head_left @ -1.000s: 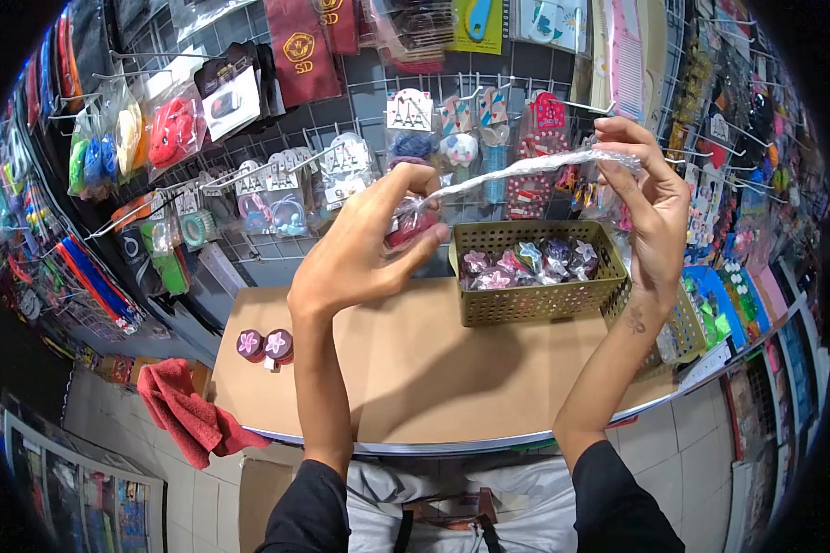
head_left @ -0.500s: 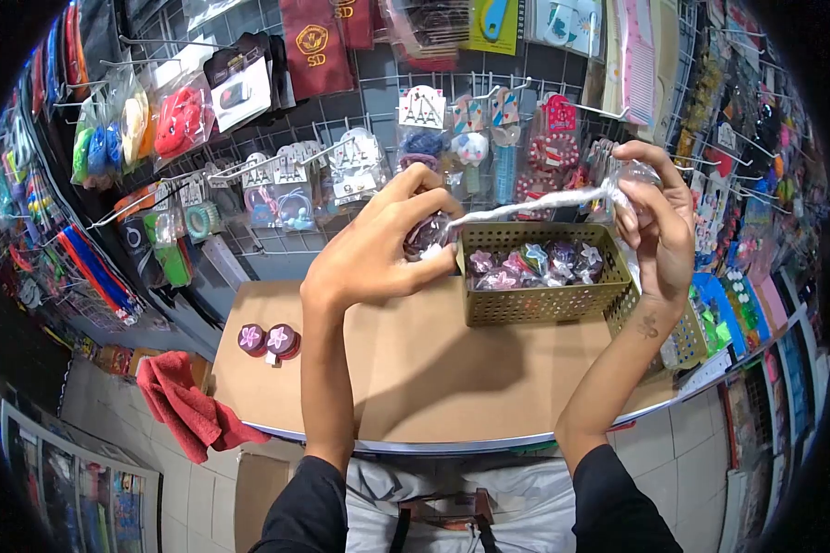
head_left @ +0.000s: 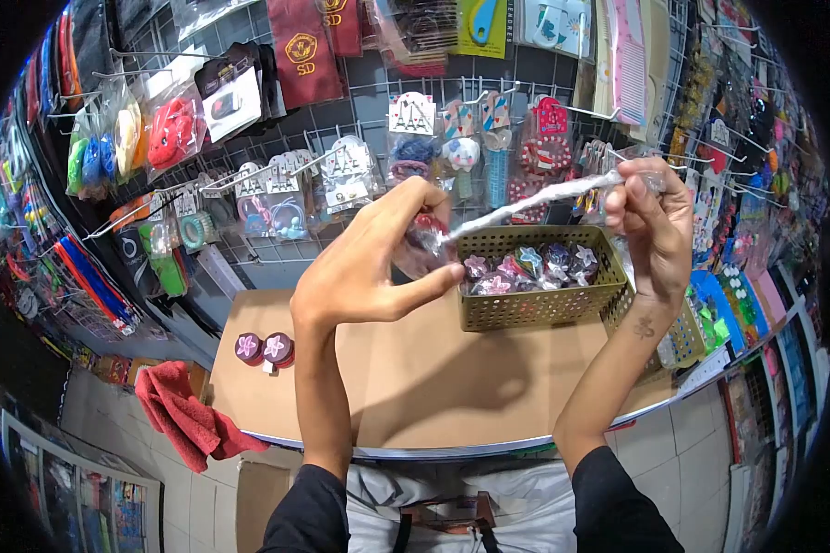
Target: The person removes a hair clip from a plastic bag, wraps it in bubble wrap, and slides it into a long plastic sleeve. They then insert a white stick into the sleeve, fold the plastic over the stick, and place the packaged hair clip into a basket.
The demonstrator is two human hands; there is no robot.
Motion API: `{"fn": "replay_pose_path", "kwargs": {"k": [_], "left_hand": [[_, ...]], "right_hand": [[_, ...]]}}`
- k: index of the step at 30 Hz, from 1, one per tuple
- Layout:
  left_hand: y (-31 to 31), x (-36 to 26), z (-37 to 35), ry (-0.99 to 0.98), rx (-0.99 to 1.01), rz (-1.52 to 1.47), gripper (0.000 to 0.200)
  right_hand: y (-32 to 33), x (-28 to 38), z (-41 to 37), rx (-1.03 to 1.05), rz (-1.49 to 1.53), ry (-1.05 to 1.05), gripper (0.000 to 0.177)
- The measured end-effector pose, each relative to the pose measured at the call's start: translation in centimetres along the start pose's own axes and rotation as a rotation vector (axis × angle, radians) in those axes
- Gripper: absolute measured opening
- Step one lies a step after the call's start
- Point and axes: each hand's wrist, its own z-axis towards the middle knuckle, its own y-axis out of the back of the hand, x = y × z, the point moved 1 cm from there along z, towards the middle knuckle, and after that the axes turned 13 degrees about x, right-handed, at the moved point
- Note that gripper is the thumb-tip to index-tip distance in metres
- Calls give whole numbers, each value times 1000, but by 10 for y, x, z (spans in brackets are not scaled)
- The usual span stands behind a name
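My left hand (head_left: 364,253) is curled around a small dark red round item wrapped in clear plastic (head_left: 424,241), much of it hidden by my fingers. From it a twisted length of the plastic (head_left: 535,201) stretches up to the right. My right hand (head_left: 657,221) pinches the far end of this twist. Below the twist stands an olive perforated basket (head_left: 544,309), with several plastic-wrapped flower-topped items (head_left: 528,264) inside. Two round dark red containers with pink flower tops (head_left: 263,348) sit side by side at the table's left.
The brown tabletop (head_left: 406,387) spans the front. A red cloth (head_left: 189,415) hangs at its left edge. Another perforated basket (head_left: 682,346) and a blue tray (head_left: 715,309) stand at the right. Packaged goods hang on a wire grid (head_left: 360,106) behind.
The plastic twist is now straighter and slants more steeply up to the right. My left hand has turned slightly, showing more red of the wrapped item. The view has shifted a little.
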Motion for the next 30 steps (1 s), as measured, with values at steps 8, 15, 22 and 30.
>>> {"fn": "replay_pose_path", "kwargs": {"k": [8,15,22,30], "left_hand": [[2,1,5,140,31,114,36],[-1,5,3,77,-13,2,35],[-1,4,2,-5,66,49,28],[7,2,4,-56,157,-58,34]], "right_hand": [[-22,-6,15,-170,-360,114,14],[-23,-2,12,-126,-368,-47,17],[-1,-2,5,23,129,-171,23],[-13,3,6,86,154,-58,37]]}}
